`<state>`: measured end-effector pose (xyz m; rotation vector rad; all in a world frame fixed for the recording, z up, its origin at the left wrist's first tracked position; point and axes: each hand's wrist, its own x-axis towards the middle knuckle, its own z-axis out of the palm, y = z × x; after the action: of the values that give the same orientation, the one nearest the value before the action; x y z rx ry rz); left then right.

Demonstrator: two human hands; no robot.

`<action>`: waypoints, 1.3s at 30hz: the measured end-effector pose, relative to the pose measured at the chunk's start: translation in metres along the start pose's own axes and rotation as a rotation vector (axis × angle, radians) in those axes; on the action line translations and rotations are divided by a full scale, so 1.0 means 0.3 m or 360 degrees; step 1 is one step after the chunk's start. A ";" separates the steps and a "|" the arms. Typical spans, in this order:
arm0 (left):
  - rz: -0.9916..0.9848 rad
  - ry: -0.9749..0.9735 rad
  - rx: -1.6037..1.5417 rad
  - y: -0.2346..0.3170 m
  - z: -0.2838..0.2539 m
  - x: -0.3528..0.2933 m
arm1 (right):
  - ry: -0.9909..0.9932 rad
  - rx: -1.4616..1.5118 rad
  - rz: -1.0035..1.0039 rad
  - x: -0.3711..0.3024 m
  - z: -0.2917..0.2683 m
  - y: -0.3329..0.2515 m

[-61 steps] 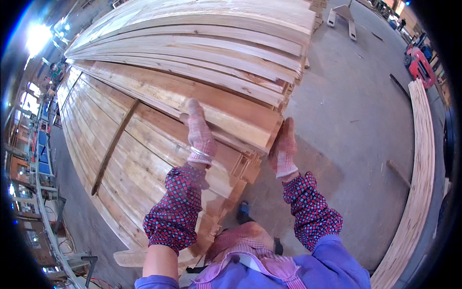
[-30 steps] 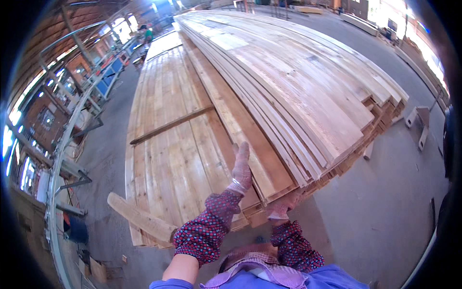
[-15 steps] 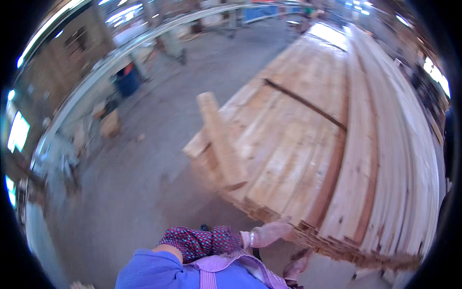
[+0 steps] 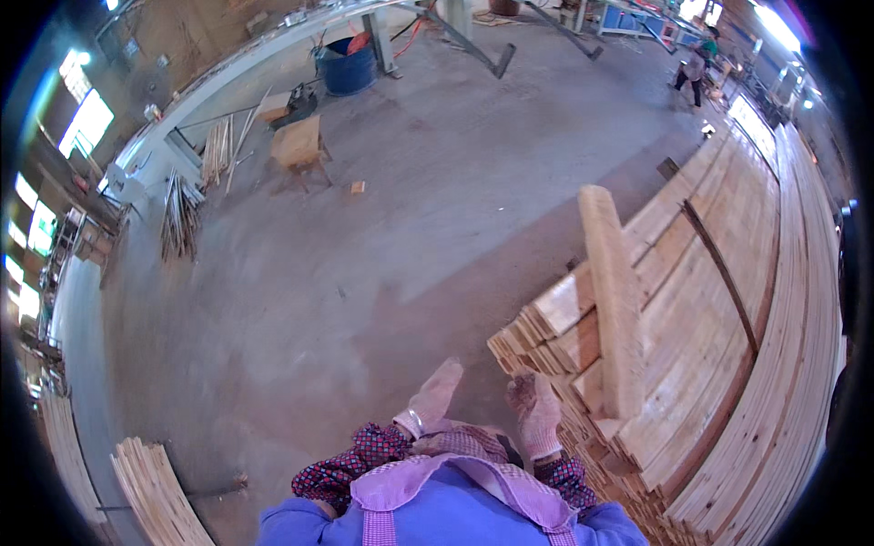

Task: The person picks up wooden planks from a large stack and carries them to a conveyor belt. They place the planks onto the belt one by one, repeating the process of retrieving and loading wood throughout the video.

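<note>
My left hand [image 4: 435, 391], in a pale pink work glove, is held in front of my body with its fingers stretched out and nothing in it. My right hand [image 4: 537, 414], gloved too and with dark stains on the finger side, is raised beside the end of a big stack of wooden boards [image 4: 674, 364]. Nothing shows in that hand, and its fingers look loosely extended. Across the near corner of the stack lies a short, thick wooden piece [image 4: 612, 309], just beyond my right hand.
A dark strip [image 4: 721, 273] crosses the stack. Concrete floor [image 4: 273, 337] spreads out on the left. More boards [image 4: 159, 491] lie at lower left. Farther off are a wooden stool [image 4: 300, 146], a blue drum [image 4: 346, 68], bundled sticks [image 4: 180, 218] and another person [image 4: 699, 68].
My view has swung left, so the stack now sits farther right. Both hands have come away from the stack's end edge and are held up before my body.
</note>
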<state>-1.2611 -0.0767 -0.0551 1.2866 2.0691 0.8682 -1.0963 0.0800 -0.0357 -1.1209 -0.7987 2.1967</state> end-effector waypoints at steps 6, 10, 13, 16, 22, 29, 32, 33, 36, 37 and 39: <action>-0.0391 0.0118 -0.0379 -0.398 -0.066 0.166 | -0.0226 -0.0085 0.0285 0.201 0.305 0.073; -0.0360 0.0099 -0.0221 -0.700 -0.109 0.234 | -0.0436 -0.0450 0.0160 0.368 0.417 0.099; -0.0956 -0.0092 -0.0355 -0.561 -0.387 0.341 | -0.0334 -0.0302 0.0365 0.520 0.479 0.057; -0.1096 -0.0029 -0.0163 -0.930 -0.296 0.288 | -0.0331 -0.0109 0.0531 0.717 0.624 -0.004; -0.1551 0.0039 -0.0164 -1.058 -0.457 0.481 | -0.0478 -0.0235 0.0275 1.208 0.916 -0.043; -0.1561 -0.0049 -0.0295 -1.194 -0.737 0.927 | -0.0556 -0.0625 0.0329 1.444 1.413 -0.182; -0.1509 -0.0082 -0.0311 -1.300 -0.857 1.066 | -0.0424 -0.0413 0.0508 1.575 1.512 -0.091; -0.1511 -0.0090 -0.0317 -1.341 -0.899 1.087 | -0.0338 -0.0376 0.0521 1.608 1.544 -0.060; -0.1509 -0.0094 -0.0316 -1.493 -1.067 1.162 | -0.0172 -0.0316 0.0527 1.663 1.615 0.028; -0.1511 -0.0078 -0.0336 -1.545 -1.117 1.184 | -0.0190 -0.0322 0.0497 1.675 1.633 0.061; -0.1508 -0.0011 -0.0365 -1.662 -1.242 1.240 | -0.0180 -0.0327 0.0503 1.714 1.714 0.057</action>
<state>-1.9579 0.0091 -0.2364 0.1070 2.1346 0.6040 -1.7919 0.2901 -0.0687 -1.3066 -0.9699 2.5009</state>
